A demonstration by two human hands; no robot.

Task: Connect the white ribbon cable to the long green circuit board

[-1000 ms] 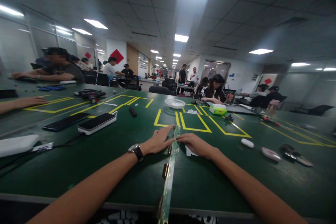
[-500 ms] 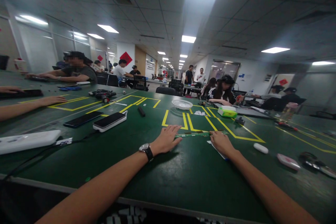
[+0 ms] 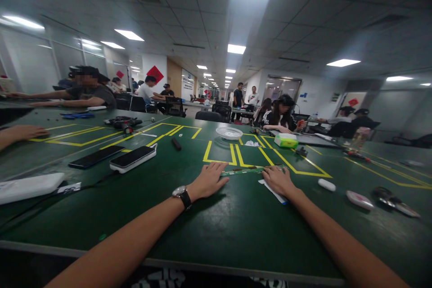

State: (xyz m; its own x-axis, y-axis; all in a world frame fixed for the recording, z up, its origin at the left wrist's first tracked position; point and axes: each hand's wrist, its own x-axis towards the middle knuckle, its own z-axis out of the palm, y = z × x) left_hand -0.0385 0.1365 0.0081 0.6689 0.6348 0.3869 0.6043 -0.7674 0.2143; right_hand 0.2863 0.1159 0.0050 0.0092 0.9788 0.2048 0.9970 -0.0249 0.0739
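Green tabletop (image 3: 216, 229) with yellow tape lines carries a long, thin circuit strip (image 3: 248, 170) lying crosswise, its long axis running left to right. Left hand (image 3: 207, 181) rests flat and spread at its left end; right hand (image 3: 278, 180), fingers loosely spread, presses its right end, both equally near.

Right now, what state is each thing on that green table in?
Long green strip: flat on the table, lying crosswise.
Left hand: open, fingertips at the strip's left end.
Right hand: open, resting on the strip's right end.
Phone: face up, screen dark.
White basket: upright.
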